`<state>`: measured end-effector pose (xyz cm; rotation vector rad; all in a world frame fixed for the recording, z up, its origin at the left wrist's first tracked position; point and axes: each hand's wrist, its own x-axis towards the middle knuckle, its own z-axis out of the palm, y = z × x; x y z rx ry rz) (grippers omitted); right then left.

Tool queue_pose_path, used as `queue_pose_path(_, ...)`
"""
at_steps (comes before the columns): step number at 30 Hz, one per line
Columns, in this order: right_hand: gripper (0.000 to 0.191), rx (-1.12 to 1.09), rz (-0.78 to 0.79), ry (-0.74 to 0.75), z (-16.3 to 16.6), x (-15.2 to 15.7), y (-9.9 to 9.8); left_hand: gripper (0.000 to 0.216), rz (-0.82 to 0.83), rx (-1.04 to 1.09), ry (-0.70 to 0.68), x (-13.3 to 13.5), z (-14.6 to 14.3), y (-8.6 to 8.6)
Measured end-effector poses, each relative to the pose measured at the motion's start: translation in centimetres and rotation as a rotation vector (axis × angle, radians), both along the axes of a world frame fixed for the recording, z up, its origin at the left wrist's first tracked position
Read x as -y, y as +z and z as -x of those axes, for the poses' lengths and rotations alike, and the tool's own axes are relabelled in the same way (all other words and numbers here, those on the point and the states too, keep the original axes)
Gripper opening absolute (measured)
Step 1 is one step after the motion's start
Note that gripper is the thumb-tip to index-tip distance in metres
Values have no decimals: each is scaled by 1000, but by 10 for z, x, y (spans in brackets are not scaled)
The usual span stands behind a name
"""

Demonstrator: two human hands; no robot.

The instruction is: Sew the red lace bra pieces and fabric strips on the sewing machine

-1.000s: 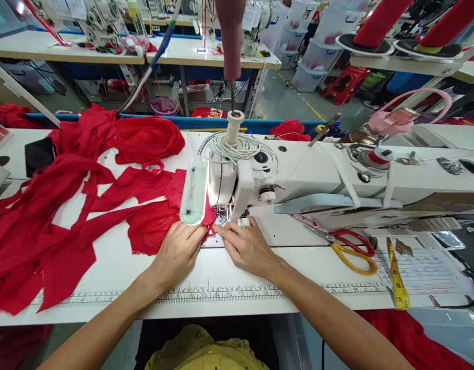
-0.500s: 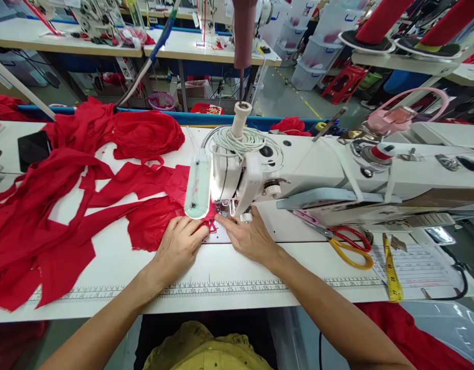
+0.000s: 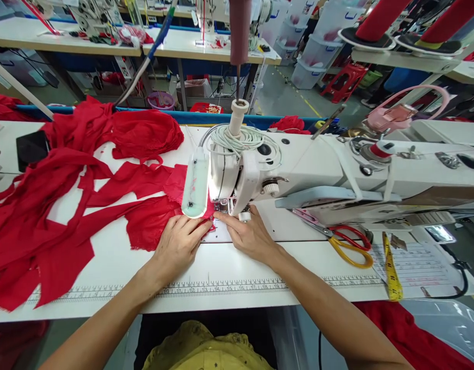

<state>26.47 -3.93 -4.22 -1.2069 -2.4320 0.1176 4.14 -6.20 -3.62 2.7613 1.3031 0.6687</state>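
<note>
My left hand [image 3: 178, 241] lies over a piece of red fabric [image 3: 142, 223] just left of the needle area, its fingers and thumb closed on the cloth. A lace-like edge shows along that piece. My right hand [image 3: 252, 236] rests on the sewing machine bed, fingers spread, one fingertip touching the small red end of the cloth by the presser foot [image 3: 222, 205]. Its other fingertips are partly hidden behind the machine head [image 3: 246, 185]. A pale green plastic guard [image 3: 195, 187] hangs in front of the left fingertips and covers part of the fabric.
More red fabric [image 3: 63, 205] is heaped on the left. Scissors [image 3: 348, 246] with red and yellow handles lie right of the machine, beside a yellow tape measure [image 3: 392, 272] and a paper sheet [image 3: 425, 267]. A printed ruler [image 3: 221, 289] runs along the table's front edge.
The small red end of cloth between my hands has shifted slightly, and its looped tip shows less clearly. Both hands stay almost where they were; the whole view has moved a little.
</note>
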Motion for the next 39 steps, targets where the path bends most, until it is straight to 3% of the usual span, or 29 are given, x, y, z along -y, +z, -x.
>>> queue_pose_path(5, 50, 102, 11, 1, 2, 2, 2, 29, -4, -1, 2, 0, 0, -1)
queue_pose_path(14, 45, -5, -72, 12, -3, 0, -7, 30, 32, 36, 7, 0, 0, -1)
queue_pose_path(25, 42, 152, -113, 14, 2, 4, -4, 25, 37, 16, -12, 0, 2, -3)
queue_pose_path(39, 45, 186, -146, -1, 2, 7, -1, 26, 81, 59, -12, 1, 3, 0)
